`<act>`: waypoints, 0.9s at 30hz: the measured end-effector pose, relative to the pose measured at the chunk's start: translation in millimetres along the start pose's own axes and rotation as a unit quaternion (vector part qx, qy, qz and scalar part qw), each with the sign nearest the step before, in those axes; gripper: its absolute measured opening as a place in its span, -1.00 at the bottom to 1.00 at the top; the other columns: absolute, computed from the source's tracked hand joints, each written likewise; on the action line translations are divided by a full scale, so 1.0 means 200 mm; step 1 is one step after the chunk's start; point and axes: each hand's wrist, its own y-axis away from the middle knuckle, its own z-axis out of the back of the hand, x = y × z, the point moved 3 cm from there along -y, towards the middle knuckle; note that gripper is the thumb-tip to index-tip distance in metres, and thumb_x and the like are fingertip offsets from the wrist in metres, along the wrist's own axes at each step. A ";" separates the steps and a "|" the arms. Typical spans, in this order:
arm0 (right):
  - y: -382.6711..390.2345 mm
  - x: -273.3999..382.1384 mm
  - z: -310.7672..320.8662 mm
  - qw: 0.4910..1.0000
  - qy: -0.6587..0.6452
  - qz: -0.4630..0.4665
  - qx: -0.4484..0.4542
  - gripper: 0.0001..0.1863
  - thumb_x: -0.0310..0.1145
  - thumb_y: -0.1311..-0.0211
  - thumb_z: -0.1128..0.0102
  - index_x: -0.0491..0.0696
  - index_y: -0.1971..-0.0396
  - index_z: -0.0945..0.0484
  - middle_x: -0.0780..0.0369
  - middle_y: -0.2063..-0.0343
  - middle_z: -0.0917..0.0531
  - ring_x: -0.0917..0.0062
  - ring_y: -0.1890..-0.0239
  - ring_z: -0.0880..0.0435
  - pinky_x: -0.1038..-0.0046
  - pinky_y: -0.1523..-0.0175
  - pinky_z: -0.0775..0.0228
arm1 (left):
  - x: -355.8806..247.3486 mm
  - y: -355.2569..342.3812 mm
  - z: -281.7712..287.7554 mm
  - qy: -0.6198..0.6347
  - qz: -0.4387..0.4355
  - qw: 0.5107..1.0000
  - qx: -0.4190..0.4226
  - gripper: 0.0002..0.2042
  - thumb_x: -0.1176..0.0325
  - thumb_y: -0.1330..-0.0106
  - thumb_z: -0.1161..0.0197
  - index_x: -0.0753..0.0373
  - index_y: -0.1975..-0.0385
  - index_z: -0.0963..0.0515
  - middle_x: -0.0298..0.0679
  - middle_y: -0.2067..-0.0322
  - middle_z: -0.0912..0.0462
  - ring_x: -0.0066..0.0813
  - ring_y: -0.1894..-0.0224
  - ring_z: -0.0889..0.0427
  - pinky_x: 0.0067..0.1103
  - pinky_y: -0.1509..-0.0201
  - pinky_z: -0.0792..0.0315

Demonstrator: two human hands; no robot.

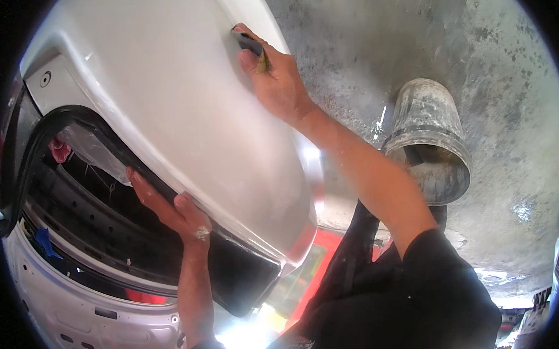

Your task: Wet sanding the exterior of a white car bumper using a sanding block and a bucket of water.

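Note:
A pale, glossy car body panel (pixel 165 86) fills the upper left. Near its far right edge, my right hand (pixel 279 79) is closed on a folded piece of sandpaper (pixel 250 45), dark with a yellowish edge, which lies against the panel. The fingertips partly cover it. Lower down, my left hand (pixel 173 209) rests on the black rubber seal (pixel 80 112) that rims the opening. Its fingers are stretched out along the seal, with the thumb apart on the panel side. Pale residue marks that wrist.
A dirt-streaked bucket (pixel 425 114) lies tipped on the stained concrete floor (pixel 361 36), right of my right forearm. Inside the opening are dark metal parts and clear plastic sheeting (pixel 100 150). A bare inner panel with holes (pixel 94 328) stands at lower left.

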 end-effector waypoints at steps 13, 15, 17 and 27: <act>0.76 -0.04 0.38 0.961 0.001 -0.250 0.118 -0.47 -0.40 -0.58 -0.11 -0.11 -0.47 -0.35 0.04 -0.45 -0.44 0.26 -0.51 -0.39 0.29 -0.58 -0.17 | 0.00 -0.01 -0.01 0.011 -0.011 1.000 -0.001 -0.35 -0.03 -0.71 0.26 0.27 -0.62 0.01 0.08 -0.60 0.03 0.06 -0.65 0.06 0.01 -0.67 0.06; 0.69 -0.05 0.28 0.968 0.003 -0.230 0.099 -0.47 -0.41 -0.56 -0.12 -0.12 -0.46 -0.37 0.04 -0.44 -0.46 0.25 -0.50 -0.41 0.31 -0.57 -0.18 | 0.03 0.01 0.02 0.011 -0.007 1.000 0.000 -0.34 -0.04 -0.70 0.26 0.27 -0.62 0.02 0.07 -0.60 0.04 0.06 -0.65 0.06 -0.01 -0.67 0.07; 0.39 -0.04 0.12 0.981 0.078 -0.165 0.064 -0.52 -0.39 -0.51 -0.19 -0.10 -0.37 -0.49 -0.01 -0.28 -0.62 0.20 -0.33 -0.62 0.33 -0.41 -0.42 | 0.06 0.04 0.04 0.009 -0.002 1.000 0.000 -0.33 -0.06 -0.70 0.25 0.27 -0.62 0.03 0.07 -0.61 0.05 0.06 -0.65 0.06 -0.02 -0.68 0.08; 0.63 -0.05 0.29 0.974 0.010 -0.206 0.093 -0.47 -0.32 -0.58 -0.10 -0.18 -0.44 -0.40 0.03 -0.41 -0.50 0.26 -0.48 -0.43 0.32 -0.56 -0.19 | 0.02 0.01 0.04 0.015 -0.020 1.000 -0.005 -0.27 -0.03 -0.66 0.11 0.43 -0.59 0.01 0.20 -0.57 -0.01 0.20 -0.62 0.00 -0.05 -0.64 0.07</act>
